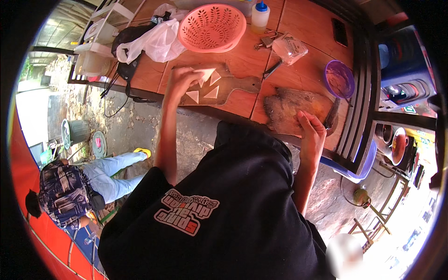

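Observation:
My left hand (183, 81) is over the left wooden board (241, 85), its fingers closed on a pale triangular piece (206, 73). Several similar flat triangles (212, 93) lie on that board beside and below the hand; whether they are dough or something else I cannot tell. My right hand (312, 128) is at the near edge of a dark, worn board (291, 109), thumb and fingers pressed together. Anything between those fingertips is too small to make out. Close to this hand, a dark textured handle (332, 113) rests at the board's right edge.
Beyond the boards are a pink perforated basket (212, 28), white plastic bag (156, 43), blue-capped squeeze bottle (260, 17), clear packet (289, 48), purple bowl (339, 79) and phone (339, 32). Slats border the table's right side. Another person (70, 189) is at the lower left.

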`<state>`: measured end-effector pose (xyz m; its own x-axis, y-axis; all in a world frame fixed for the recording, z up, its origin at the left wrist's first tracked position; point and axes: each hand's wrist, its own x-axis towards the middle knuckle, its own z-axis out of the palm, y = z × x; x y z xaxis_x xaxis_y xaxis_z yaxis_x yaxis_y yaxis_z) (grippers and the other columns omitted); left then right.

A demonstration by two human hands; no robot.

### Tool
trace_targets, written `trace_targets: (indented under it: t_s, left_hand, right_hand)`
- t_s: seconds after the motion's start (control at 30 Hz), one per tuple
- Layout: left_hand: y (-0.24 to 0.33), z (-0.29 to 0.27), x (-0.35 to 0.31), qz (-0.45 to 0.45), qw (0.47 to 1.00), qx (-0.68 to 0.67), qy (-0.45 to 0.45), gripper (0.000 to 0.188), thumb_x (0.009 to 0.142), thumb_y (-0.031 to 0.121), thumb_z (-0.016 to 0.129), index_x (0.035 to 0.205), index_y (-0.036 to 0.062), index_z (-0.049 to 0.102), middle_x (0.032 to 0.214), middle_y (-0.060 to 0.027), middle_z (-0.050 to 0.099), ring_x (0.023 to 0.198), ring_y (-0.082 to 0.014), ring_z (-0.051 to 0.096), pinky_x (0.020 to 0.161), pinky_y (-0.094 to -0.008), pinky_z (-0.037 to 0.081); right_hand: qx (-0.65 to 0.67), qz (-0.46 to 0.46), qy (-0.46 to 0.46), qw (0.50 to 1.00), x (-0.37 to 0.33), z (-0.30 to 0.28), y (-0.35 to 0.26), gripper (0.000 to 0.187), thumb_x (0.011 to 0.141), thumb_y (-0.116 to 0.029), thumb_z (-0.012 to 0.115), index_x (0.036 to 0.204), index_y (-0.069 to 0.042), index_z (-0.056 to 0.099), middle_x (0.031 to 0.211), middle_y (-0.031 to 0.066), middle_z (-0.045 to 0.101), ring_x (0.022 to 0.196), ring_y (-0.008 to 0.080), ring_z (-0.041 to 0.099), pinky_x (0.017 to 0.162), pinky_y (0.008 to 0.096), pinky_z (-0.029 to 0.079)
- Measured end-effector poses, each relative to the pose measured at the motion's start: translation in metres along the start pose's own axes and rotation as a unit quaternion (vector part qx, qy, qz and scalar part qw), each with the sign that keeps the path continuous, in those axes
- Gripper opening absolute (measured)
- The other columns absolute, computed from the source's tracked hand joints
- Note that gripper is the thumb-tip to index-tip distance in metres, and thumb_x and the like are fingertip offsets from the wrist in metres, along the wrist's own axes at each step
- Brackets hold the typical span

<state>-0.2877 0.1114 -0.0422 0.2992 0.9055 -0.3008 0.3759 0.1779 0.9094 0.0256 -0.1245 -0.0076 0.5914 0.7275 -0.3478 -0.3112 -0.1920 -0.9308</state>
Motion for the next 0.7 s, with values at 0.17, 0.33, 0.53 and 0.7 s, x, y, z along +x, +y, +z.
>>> trace_targets:
  t_s: [0.17,0.33,0.53,0.7]
  left_hand:
    - [-0.078,-0.04,0.008,-0.126,0.983,0.116,0.063,0.025,0.079,0.021,0.068,0.062,0.0022,0.063,0.056,0.0012,0.055,0.049,-0.008,0.049,0.046,-0.0239,0.038]
    - [-0.095,-0.048,0.042,-0.108,0.986,0.129,-0.019,0.029,0.076,0.022,0.063,0.058,0.0008,0.054,0.054,-0.0065,0.054,0.05,-0.0117,0.053,0.048,-0.03,0.041]
    - [-0.097,-0.046,0.063,-0.085,0.948,0.307,-0.03,0.031,0.076,0.027,0.061,0.066,-0.0032,0.061,0.063,-0.0123,0.059,0.055,-0.0194,0.056,0.053,-0.0383,0.042]
    - [-0.095,-0.044,0.074,-0.027,0.915,0.392,-0.085,0.035,0.073,0.03,0.062,0.07,-0.0055,0.063,0.069,-0.0211,0.062,0.064,-0.0267,0.063,0.06,-0.0418,0.046]
  right_hand:
    - [0.009,-0.004,-0.016,1.0,0.005,0.0,0.007,0.011,0.086,-0.01,0.075,0.091,-0.001,0.073,0.084,0.0014,0.069,0.079,0.0076,0.059,0.077,0.0204,0.044]
    - [0.01,-0.001,-0.028,1.0,0.007,0.007,0.005,0.011,0.086,-0.01,0.075,0.092,-0.001,0.072,0.084,0.0011,0.068,0.079,0.0073,0.059,0.077,0.0203,0.044]
    - [-0.001,-0.004,-0.021,1.0,0.001,0.009,0.006,0.013,0.087,-0.012,0.074,0.093,-0.001,0.072,0.084,0.0009,0.068,0.079,0.0079,0.059,0.078,0.0213,0.044]
    - [-0.018,0.001,-0.004,1.0,-0.004,0.009,0.012,0.014,0.087,-0.014,0.074,0.093,-0.002,0.072,0.083,0.0003,0.067,0.078,0.0084,0.059,0.077,0.0221,0.044]
